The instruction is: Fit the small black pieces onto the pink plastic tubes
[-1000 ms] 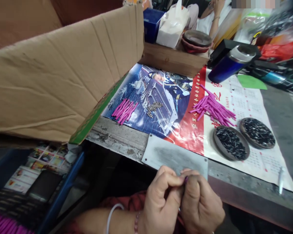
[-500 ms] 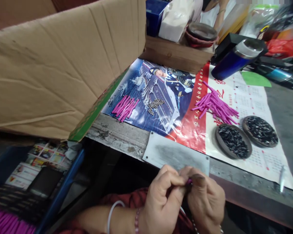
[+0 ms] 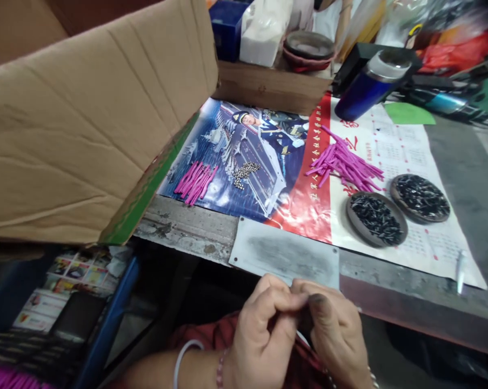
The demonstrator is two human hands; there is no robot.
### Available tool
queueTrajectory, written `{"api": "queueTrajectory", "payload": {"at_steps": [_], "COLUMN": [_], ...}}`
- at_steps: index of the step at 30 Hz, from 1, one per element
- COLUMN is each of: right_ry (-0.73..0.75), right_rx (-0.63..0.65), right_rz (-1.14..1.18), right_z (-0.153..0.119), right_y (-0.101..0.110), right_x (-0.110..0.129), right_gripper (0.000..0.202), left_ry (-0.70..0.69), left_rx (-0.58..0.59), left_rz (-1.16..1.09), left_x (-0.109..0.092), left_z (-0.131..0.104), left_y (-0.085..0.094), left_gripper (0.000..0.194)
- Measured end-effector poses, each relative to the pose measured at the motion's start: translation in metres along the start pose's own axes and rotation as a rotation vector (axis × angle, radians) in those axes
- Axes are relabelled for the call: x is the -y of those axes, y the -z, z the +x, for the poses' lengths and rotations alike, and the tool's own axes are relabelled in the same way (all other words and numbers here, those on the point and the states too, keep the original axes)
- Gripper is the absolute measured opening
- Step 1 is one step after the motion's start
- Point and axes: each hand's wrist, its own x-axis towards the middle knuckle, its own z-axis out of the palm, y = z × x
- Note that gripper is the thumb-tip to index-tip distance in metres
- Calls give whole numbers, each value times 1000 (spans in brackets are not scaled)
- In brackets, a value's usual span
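My left hand and my right hand meet fingertip to fingertip at the lower middle, below a grey-smudged white plate at the table edge. Both are closed in a pinch; whatever lies between the fingers is hidden. On a poster past the plate lie a small pink bundle of sticks, a cluster of small metallic beads and a larger pink heap. Two round dishes hold dark, thin pieces.
A large cardboard box fills the left. At the back stand a blue tumbler, stacked dishes and a blue box. A white pen-like object lies at right. Below left is a blue-edged bin with pink sticks.
The view has shifted, so the table things appear further left. The purple bit seen between my fingertips before is now hidden; both hands remain pinched together.
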Motion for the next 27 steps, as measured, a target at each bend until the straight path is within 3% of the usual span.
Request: {"api": "queueTrajectory", "payload": {"at_steps": [10,16,23,27], "right_ry": [150,63,91,141], "right_rx": [-195,-87,-131,-133], "right_rz": [-145,-30,-98,-210], "right_z": [-10,-9,-9,-12], "right_y": [4,14,16,19], "right_x": [-1,-4,-4,-3], "right_gripper": [5,43,16,13], "left_ry": [14,83,58,60], "left_rx": [-34,-47,2,-2], "left_rz": [-7,-15,29,31], "left_x": [3,5,9,9], "left_z": [5,6,7,9], "left_y": [-9,-18,-19,-19], "left_gripper": [25,20,26,25]}}
